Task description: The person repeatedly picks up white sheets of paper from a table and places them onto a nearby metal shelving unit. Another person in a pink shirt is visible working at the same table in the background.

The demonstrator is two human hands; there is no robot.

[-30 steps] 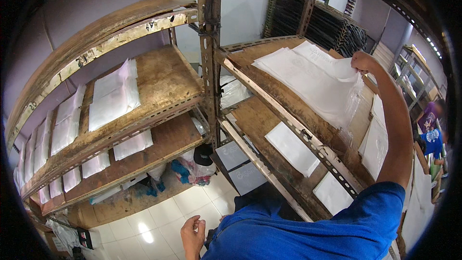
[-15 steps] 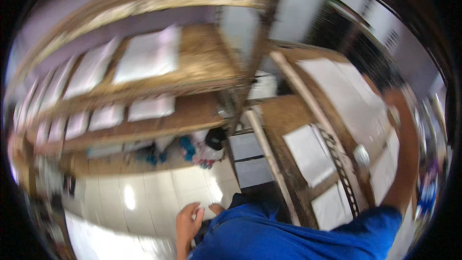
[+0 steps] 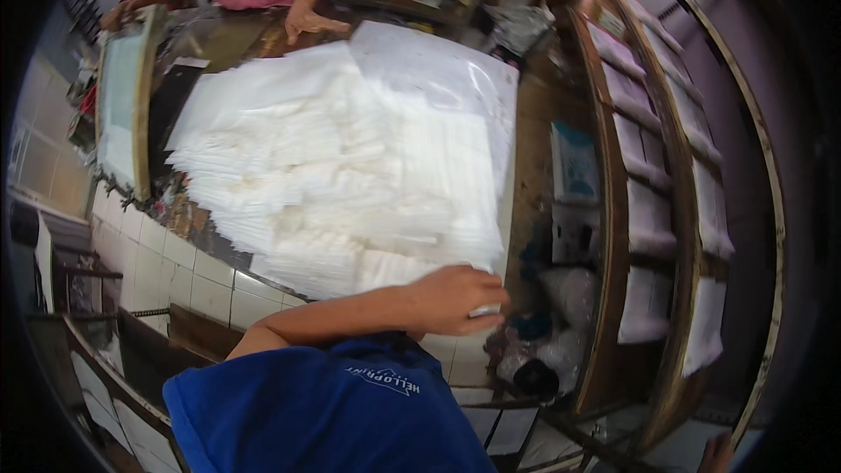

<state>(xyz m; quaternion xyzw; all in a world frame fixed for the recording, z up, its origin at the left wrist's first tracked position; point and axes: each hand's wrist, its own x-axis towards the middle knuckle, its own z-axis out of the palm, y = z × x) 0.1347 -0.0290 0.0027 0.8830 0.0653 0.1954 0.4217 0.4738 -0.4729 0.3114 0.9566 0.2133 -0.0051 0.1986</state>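
My left forearm crosses in front of my blue shirt, and my left hand (image 3: 457, 300) is curled closed by the near right corner of a wide pile of overlapping white sheets (image 3: 350, 175). Something small and whitish shows between its fingers, too unclear to name. The sheets lie fanned out in layers on a table, over a larger glossy pale sheet (image 3: 438, 61) that sticks out at the far right. Of my right hand (image 3: 717, 454), only what looks like a sliver shows at the lower right edge, beside a shelf's rail; its fingers are hidden.
Across the table, a person in pink holds an upright wooden frame with pale mesh (image 3: 123, 105); their other hand (image 3: 311, 24) spreads above the sheets. At right, wooden shelves (image 3: 613, 210) carry white sheets. Plastic bags (image 3: 561, 342) lie below. Another rack stands lower left.
My view has swung from the shelves to the table with the white pile. My left hand, formerly low with fingers apart, is now curled by the pile. My raised right arm has left view.
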